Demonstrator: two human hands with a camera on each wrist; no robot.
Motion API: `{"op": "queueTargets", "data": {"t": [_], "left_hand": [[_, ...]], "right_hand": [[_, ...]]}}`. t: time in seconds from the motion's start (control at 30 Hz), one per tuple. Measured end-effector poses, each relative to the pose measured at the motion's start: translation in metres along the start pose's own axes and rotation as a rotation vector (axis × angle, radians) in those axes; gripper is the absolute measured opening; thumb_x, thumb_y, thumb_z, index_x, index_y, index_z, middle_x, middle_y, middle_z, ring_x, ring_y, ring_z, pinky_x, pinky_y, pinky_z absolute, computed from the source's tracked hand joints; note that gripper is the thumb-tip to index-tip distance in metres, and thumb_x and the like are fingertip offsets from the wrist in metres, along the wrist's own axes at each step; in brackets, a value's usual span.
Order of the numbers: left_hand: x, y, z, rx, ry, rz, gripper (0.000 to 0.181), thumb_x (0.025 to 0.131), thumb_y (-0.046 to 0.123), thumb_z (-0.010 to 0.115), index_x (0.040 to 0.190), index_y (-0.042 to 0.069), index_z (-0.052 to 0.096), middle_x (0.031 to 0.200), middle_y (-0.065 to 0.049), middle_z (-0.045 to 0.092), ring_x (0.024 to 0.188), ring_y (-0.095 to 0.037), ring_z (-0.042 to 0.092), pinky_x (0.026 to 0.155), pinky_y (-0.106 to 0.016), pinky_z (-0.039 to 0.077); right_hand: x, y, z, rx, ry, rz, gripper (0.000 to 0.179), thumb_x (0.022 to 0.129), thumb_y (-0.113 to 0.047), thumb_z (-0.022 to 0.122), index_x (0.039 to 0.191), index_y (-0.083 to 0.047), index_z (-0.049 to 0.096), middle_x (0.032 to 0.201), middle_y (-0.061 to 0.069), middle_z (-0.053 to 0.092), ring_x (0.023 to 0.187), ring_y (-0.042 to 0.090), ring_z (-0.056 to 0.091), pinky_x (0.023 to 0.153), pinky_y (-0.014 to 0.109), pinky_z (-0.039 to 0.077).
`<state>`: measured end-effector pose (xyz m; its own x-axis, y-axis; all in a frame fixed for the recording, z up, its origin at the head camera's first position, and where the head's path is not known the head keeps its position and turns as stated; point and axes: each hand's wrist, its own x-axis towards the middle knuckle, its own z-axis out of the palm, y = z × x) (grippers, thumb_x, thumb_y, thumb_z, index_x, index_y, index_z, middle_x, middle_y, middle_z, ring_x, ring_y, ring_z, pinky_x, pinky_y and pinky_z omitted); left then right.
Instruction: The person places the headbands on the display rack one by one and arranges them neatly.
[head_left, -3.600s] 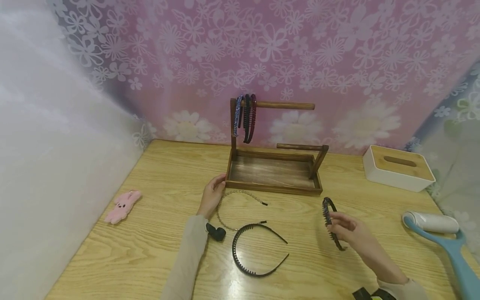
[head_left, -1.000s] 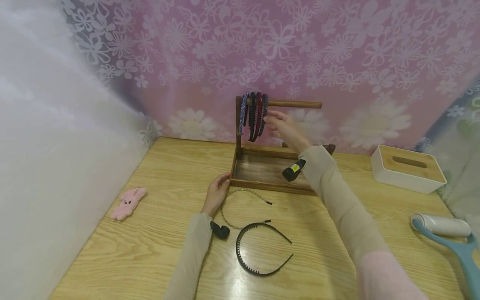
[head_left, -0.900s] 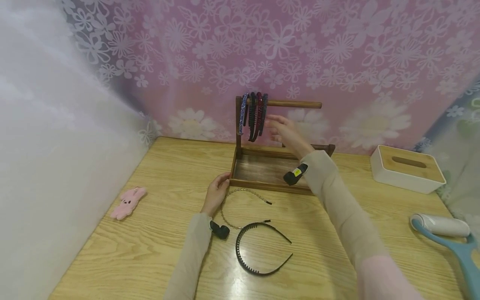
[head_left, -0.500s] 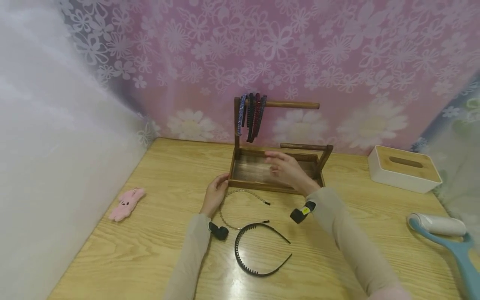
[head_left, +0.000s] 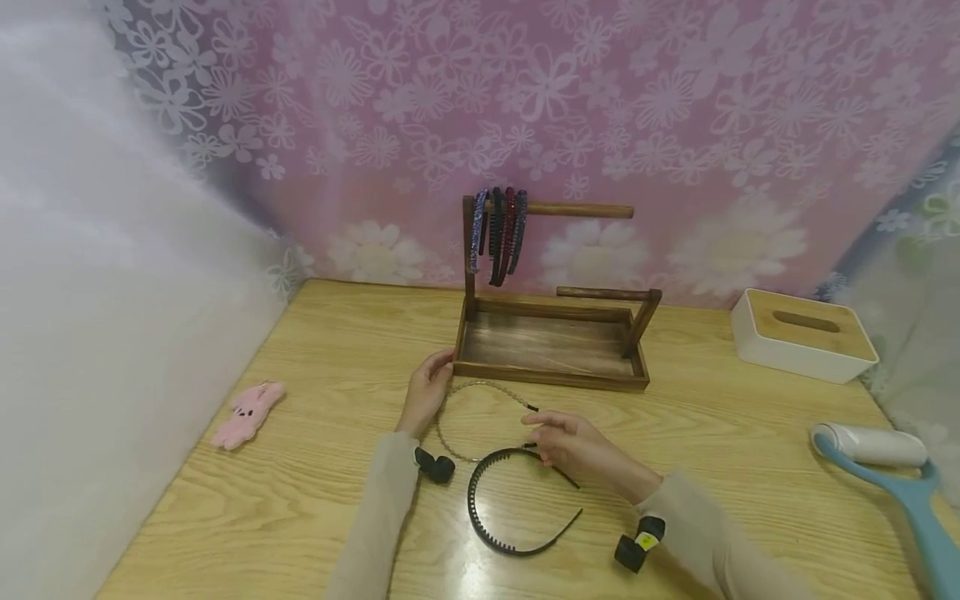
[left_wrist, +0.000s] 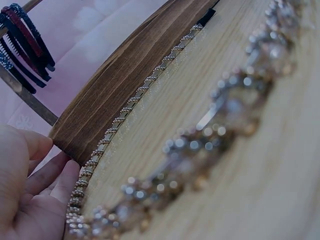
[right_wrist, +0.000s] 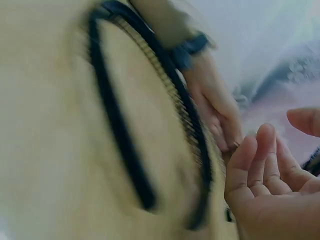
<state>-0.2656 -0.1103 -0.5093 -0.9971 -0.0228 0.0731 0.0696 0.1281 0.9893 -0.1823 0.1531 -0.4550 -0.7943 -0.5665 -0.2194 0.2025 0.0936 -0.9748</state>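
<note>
My left hand (head_left: 424,393) grips the front left corner of a brown wooden headband rack (head_left: 551,379); thumb and fingers lie about that corner in the left wrist view. Several headbands (head_left: 510,233) hang at the left of the rack's upper bar, in glittery blue, black and dark red. On the table lie a beaded headband (head_left: 441,421) and, nearer me, a black toothed headband (head_left: 474,504). Over their ends hovers my right hand (head_left: 573,446), fingers loosely bent and holding nothing. It hides part of both; in the right wrist view nothing lies between its fingers.
A pink plush bunny (head_left: 249,414) lies at the left. Back right stands a white tissue box (head_left: 806,337) with a wooden lid. A lint roller (head_left: 873,446) with a blue handle lies at the right. A floral curtain (head_left: 375,125) hangs behind the table.
My right hand carried a dark glittery headband to the upper bar, let it go there, then came back down toward the headbands on the table. My left hand stays at the rack's corner.
</note>
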Motion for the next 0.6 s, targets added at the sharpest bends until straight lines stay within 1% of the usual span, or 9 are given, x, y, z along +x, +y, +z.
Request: {"op": "queueTargets", "data": {"t": [0.07,0.1,0.13,0.2,0.27,0.3,0.37,0.43,0.6], "left_hand": [[0.000,0.000,0.000,0.002,-0.005,0.003,0.036,0.103,0.010,0.047,0.137,0.004,0.054,0.141,-0.016,0.054,0.132,-0.031,0.051,0.112,-0.044,0.042],[-0.002,0.004,-0.001,-0.001,-0.010,-0.002,0.036,0.103,0.010,0.047,0.137,0.003,0.053,0.142,-0.017,0.053,0.132,-0.032,0.051,0.112,-0.045,0.041],[-0.002,0.005,0.000,-0.003,-0.013,-0.004,0.036,0.103,0.010,0.046,0.138,0.002,0.052,0.142,-0.018,0.053,0.132,-0.032,0.050,0.112,-0.046,0.041],[-0.002,0.004,0.000,-0.009,-0.017,-0.003,0.037,0.103,0.011,0.046,0.139,0.002,0.052,0.143,-0.018,0.052,0.133,-0.033,0.049,0.113,-0.047,0.040],[-0.002,0.004,0.000,-0.007,-0.016,-0.012,0.037,0.103,0.010,0.046,0.139,0.002,0.051,0.143,-0.018,0.052,0.133,-0.033,0.049,0.113,-0.046,0.040],[-0.002,0.004,0.000,-0.006,-0.014,-0.013,0.037,0.103,0.011,0.047,0.138,0.003,0.052,0.143,-0.017,0.052,0.133,-0.032,0.049,0.113,-0.046,0.040],[0.000,0.000,0.000,-0.003,-0.005,-0.007,0.036,0.103,0.012,0.047,0.138,0.004,0.053,0.142,-0.016,0.053,0.133,-0.030,0.050,0.113,-0.045,0.041],[0.000,0.001,0.000,0.000,-0.001,-0.010,0.035,0.103,0.013,0.047,0.137,0.005,0.054,0.141,-0.015,0.055,0.132,-0.030,0.051,0.113,-0.044,0.041],[0.001,-0.001,0.000,0.000,-0.002,-0.004,0.035,0.103,0.012,0.048,0.136,0.005,0.055,0.140,-0.015,0.055,0.132,-0.030,0.051,0.113,-0.043,0.041]], "right_hand": [[-0.008,0.007,0.008,-0.017,-0.041,0.000,0.053,0.098,-0.016,0.057,0.137,0.015,0.039,0.099,-0.005,0.063,0.076,0.004,0.057,0.073,0.019,0.054],[-0.011,0.010,0.012,-0.049,-0.064,-0.012,0.051,0.098,-0.015,0.057,0.136,0.015,0.041,0.101,-0.002,0.064,0.078,0.004,0.059,0.073,0.019,0.054],[-0.014,0.013,0.016,-0.072,-0.078,-0.018,0.050,0.097,-0.015,0.059,0.134,0.015,0.043,0.101,0.000,0.065,0.079,0.005,0.060,0.073,0.019,0.055],[-0.020,0.017,0.027,-0.125,-0.110,-0.027,0.047,0.096,-0.014,0.061,0.132,0.013,0.047,0.098,0.003,0.066,0.078,0.005,0.061,0.067,0.018,0.054],[-0.024,0.020,0.037,-0.185,-0.142,-0.057,0.043,0.095,-0.012,0.062,0.129,0.011,0.051,0.098,0.009,0.065,0.077,0.005,0.061,0.063,0.017,0.052],[-0.025,0.020,0.042,-0.209,-0.150,-0.068,0.043,0.093,-0.012,0.064,0.128,0.010,0.052,0.098,0.012,0.066,0.076,0.004,0.061,0.061,0.016,0.052],[-0.026,0.020,0.051,-0.259,-0.166,-0.089,0.042,0.090,-0.012,0.067,0.125,0.008,0.055,0.095,0.013,0.067,0.072,0.002,0.059,0.058,0.016,0.051],[-0.025,0.022,0.057,-0.328,-0.184,-0.136,0.040,0.089,-0.012,0.070,0.122,0.007,0.058,0.094,0.016,0.068,0.070,-0.001,0.057,0.059,0.016,0.051],[-0.022,0.027,0.067,-0.451,-0.211,-0.195,0.037,0.084,-0.014,0.076,0.116,0.001,0.062,0.087,0.013,0.070,0.063,-0.008,0.050,0.055,0.012,0.046]]}}
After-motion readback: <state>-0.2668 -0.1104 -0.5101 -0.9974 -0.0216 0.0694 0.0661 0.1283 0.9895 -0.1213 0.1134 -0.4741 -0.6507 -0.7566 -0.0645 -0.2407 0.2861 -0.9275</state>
